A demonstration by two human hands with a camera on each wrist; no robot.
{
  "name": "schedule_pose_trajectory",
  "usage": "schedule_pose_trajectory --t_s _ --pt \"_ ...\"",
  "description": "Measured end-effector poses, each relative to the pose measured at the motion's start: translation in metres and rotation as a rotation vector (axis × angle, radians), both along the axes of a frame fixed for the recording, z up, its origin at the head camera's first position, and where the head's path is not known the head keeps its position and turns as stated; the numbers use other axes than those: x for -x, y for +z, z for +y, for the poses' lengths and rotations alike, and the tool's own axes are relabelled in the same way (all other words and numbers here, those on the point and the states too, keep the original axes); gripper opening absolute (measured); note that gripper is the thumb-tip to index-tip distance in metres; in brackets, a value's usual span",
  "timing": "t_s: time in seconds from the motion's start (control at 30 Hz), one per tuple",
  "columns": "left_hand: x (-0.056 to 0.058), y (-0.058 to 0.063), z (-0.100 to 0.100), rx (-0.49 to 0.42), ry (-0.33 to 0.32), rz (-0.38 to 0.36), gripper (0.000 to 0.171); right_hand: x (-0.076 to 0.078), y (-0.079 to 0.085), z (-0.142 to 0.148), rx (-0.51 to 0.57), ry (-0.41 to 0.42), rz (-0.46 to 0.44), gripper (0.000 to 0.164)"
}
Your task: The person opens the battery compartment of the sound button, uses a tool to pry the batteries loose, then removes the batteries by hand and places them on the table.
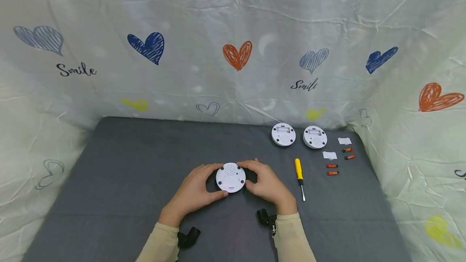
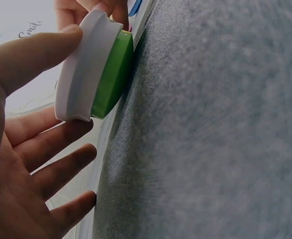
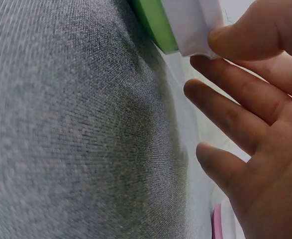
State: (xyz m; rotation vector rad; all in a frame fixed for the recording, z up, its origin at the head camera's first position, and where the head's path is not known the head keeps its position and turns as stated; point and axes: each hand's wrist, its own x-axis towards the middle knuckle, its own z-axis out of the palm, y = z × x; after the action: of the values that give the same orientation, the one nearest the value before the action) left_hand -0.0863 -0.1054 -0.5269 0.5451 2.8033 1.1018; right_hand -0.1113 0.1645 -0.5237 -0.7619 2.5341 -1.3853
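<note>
A round white-bodied device point(image 1: 231, 177) lies between both hands with its underside up, showing dark feet, a cluster of small speaker holes and a cover tab. Its lower part is green, as the left wrist view shows beside the white rim point(image 2: 78, 74). My left hand point(image 1: 196, 189) grips the left edge, thumb at the near side and index finger at the far side. On the opposite edge, my right hand point(image 1: 267, 183) pinches the rim between thumb and fingers. The other fingers of each hand stay spread off the device.
Two similar white devices point(image 1: 283, 134) point(image 1: 315, 137) with bare battery compartments sit at the back right. A yellow-and-black screwdriver point(image 1: 299, 171) lies right of my right hand. Farther right are two white covers point(image 1: 329, 155) point(image 1: 344, 141) and several red batteries point(image 1: 332, 166). A printed cloth point(image 1: 196, 71) hangs behind the grey table.
</note>
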Motion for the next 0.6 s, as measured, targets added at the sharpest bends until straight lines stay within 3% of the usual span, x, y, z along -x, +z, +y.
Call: schedule_pose_trajectory --t_s 0.37,0.6 --pt "-0.0034 -0.0006 0.0018 -0.006 0.035 -0.030 0.089 -0.0017 -0.0020 -0.0014 -0.065 0.014 0.055 0.057" --pt "-0.0020 -0.0009 0.0025 -0.015 0.018 -0.014 0.087 -0.0053 0.0031 -0.0025 -0.106 0.003 0.079 0.054"
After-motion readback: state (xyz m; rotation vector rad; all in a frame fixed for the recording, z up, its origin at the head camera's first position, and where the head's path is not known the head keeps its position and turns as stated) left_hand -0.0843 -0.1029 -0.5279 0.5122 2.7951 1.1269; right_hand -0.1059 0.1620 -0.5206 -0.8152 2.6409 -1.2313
